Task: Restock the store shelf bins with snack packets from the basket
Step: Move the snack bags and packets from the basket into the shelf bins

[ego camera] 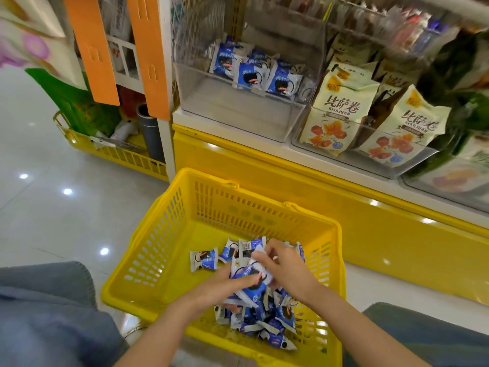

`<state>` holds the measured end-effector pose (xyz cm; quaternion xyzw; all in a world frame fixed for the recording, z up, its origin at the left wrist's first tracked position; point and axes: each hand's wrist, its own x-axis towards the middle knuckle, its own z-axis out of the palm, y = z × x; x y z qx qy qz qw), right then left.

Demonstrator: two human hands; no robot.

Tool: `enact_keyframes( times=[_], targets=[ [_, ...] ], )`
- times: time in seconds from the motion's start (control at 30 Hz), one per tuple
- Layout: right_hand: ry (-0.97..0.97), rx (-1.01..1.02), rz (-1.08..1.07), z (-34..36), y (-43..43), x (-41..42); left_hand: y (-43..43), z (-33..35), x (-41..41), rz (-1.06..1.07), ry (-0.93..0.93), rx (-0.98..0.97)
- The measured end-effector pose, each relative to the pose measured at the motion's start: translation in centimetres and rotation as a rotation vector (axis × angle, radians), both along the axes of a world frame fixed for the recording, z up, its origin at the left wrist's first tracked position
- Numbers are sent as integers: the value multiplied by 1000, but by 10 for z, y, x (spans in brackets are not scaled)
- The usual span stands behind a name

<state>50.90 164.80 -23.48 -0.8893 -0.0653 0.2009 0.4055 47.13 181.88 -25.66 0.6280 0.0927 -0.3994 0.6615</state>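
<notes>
Fingers [266, 250] of the right hand [287, 268] curled, pinching blue-and-white snack packets [250, 290], left hand [227, 283] touching alongside, gripping the same bunch, more packets heaped just beneath in the yellow basket [148, 234], clear shelf bin [238, 112] well above, holding a few alike

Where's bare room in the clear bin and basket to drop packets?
Clear bin: front floor bare, blue packets only at the back. Yellow basket: far and left floor free. Crowded: near-right pile, where left hand and right hand grip packets. Cream-bag bin full.
</notes>
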Motion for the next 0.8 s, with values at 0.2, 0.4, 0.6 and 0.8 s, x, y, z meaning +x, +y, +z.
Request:
enact_keyframes(
  times=[0.2,0.4,0.6,0.8],
  targets=[
    [-5,160,-48,4,7,4,0,6,-3,1,-55,-3],
    [9,84,-378,-35,-33,12,9,3,5,120,-122,63],
    [312,-349,-198,-100,-76,-2,13,-7,8,230,-104,38],
    [237,-715,1,-116,-67,3,10,-12,8,223,-87,109]
  ],
)
